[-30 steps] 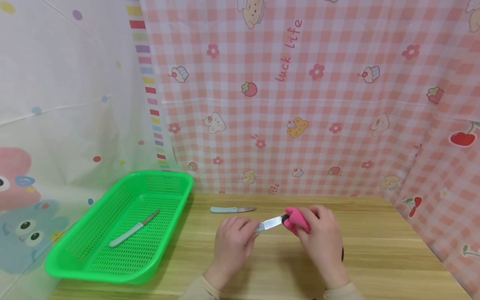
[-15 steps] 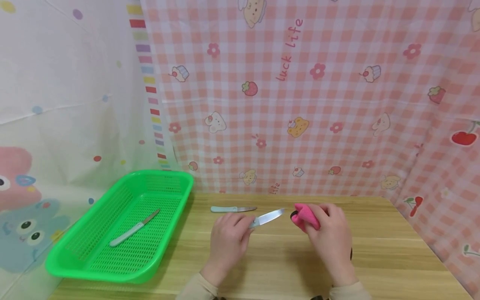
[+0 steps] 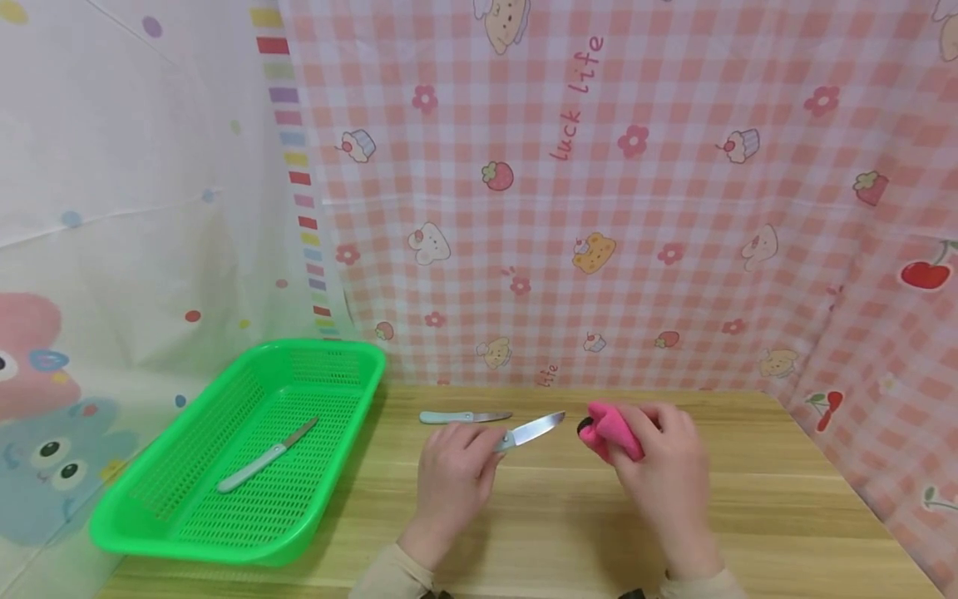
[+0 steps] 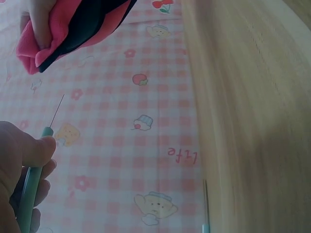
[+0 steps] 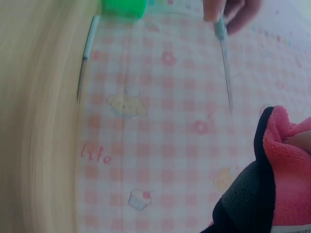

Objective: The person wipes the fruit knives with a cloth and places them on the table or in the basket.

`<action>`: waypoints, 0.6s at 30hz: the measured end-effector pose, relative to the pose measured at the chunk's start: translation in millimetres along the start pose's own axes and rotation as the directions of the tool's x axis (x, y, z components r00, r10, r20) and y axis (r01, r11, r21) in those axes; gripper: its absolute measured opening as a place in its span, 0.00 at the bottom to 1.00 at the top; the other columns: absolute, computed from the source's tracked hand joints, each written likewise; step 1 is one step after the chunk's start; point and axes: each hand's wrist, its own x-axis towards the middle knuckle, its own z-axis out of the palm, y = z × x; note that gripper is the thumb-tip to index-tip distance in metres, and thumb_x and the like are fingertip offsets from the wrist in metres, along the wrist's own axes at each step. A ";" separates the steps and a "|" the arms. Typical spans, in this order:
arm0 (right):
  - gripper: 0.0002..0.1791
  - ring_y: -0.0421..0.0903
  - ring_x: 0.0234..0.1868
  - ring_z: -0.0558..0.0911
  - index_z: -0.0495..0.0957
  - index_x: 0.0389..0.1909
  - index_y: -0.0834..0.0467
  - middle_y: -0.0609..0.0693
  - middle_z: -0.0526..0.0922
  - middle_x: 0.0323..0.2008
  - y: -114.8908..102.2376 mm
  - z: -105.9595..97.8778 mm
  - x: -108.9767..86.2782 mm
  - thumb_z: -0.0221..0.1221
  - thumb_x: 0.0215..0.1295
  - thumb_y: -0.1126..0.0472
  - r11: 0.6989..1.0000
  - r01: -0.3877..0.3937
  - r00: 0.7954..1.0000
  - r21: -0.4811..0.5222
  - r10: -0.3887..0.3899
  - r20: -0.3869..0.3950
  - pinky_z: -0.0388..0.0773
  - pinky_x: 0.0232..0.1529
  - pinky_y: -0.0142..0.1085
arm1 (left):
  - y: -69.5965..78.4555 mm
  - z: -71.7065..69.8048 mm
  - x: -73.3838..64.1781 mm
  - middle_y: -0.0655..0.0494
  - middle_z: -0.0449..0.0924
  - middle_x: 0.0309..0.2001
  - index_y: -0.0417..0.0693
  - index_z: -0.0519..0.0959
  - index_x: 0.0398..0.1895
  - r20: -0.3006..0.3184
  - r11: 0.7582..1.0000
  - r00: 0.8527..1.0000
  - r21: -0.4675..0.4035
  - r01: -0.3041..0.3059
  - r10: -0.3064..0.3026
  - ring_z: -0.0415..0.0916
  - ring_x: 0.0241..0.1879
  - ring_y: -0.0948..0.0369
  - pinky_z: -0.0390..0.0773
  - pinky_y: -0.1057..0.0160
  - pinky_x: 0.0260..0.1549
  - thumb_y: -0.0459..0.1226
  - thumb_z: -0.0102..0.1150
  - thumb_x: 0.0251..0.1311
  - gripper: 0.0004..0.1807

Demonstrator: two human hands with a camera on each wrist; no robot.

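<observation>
My left hand (image 3: 454, 474) grips a small knife (image 3: 537, 429) by its pale green handle. The bare blade points right and slightly up, above the table. My right hand (image 3: 669, 470) holds a bunched pink cloth (image 3: 615, 431) with dark edging, a short gap away from the blade tip. In the left wrist view the thumb lies along the knife handle (image 4: 31, 194), and the blade is seen edge-on. Dark grey patches of the cloth (image 5: 248, 194) show in the right wrist view. Behind the left hand, a second knife (image 3: 449, 418) lies on the table, blade to the right.
At the left stands a green plastic basket (image 3: 329, 491) with perforated sides and floor. Another pale-handled knife (image 3: 258, 468) lies inside it. Wood-grain tabletop (image 3: 778, 499) spreads to the right of the hands. A pink checked curtain (image 3: 674, 200) hangs behind the table.
The cloth has come off the blade tip and moved right with my right hand. My left hand has shifted slightly left, tilting the knife tip upward. The other knives stay put.
</observation>
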 end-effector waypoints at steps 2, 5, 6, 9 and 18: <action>0.21 0.56 0.30 0.76 0.86 0.37 0.57 0.55 0.78 0.31 -5.7 1.7 -0.3 0.79 0.37 0.65 0.999 0.030 1.000 0.013 -0.030 0.003 0.70 0.28 0.46 | 1.3 -0.1 1.2 0.58 0.83 0.33 0.50 0.85 0.37 -0.002 1.000 1.000 -0.004 -0.004 0.004 0.79 0.30 0.58 0.74 0.61 0.26 0.36 0.70 0.51 0.09; 0.22 0.54 0.29 0.76 0.85 0.37 0.55 0.54 0.78 0.31 -14.1 6.8 -2.3 0.79 0.36 0.62 0.998 0.062 0.998 0.034 -0.063 0.025 0.71 0.27 0.46 | 4.3 0.1 3.4 0.58 0.83 0.33 0.50 0.85 0.37 0.003 1.000 1.000 -0.011 -0.011 0.011 0.79 0.30 0.58 0.73 0.63 0.25 0.35 0.72 0.50 0.10; 0.22 0.54 0.29 0.76 0.85 0.37 0.55 0.54 0.78 0.31 -16.6 8.9 -3.2 0.79 0.36 0.61 0.997 0.072 0.997 0.041 -0.074 0.033 0.71 0.27 0.46 | 5.5 0.3 3.9 0.58 0.83 0.33 0.50 0.85 0.37 0.007 1.000 1.000 -0.011 -0.013 0.013 0.78 0.30 0.58 0.73 0.63 0.25 0.35 0.72 0.50 0.10; 0.23 0.53 0.30 0.76 0.86 0.38 0.54 0.54 0.78 0.32 -23.2 15.2 -6.7 0.80 0.35 0.59 0.994 0.092 0.994 0.051 -0.095 0.050 0.72 0.28 0.46 | 9.0 0.8 4.8 0.58 0.83 0.33 0.50 0.85 0.36 0.027 1.000 1.000 -0.012 -0.010 0.011 0.78 0.30 0.59 0.72 0.65 0.25 0.34 0.73 0.49 0.10; 0.26 0.52 0.30 0.76 0.86 0.38 0.54 0.51 0.77 0.32 -30.9 28.5 -16.6 0.82 0.33 0.52 0.993 0.112 0.990 0.044 -0.115 0.077 0.73 0.29 0.45 | 16.6 3.9 2.9 0.58 0.81 0.32 0.50 0.85 0.36 0.048 0.999 0.999 -0.024 -0.025 0.026 0.79 0.33 0.59 0.70 0.65 0.25 0.33 0.72 0.49 0.10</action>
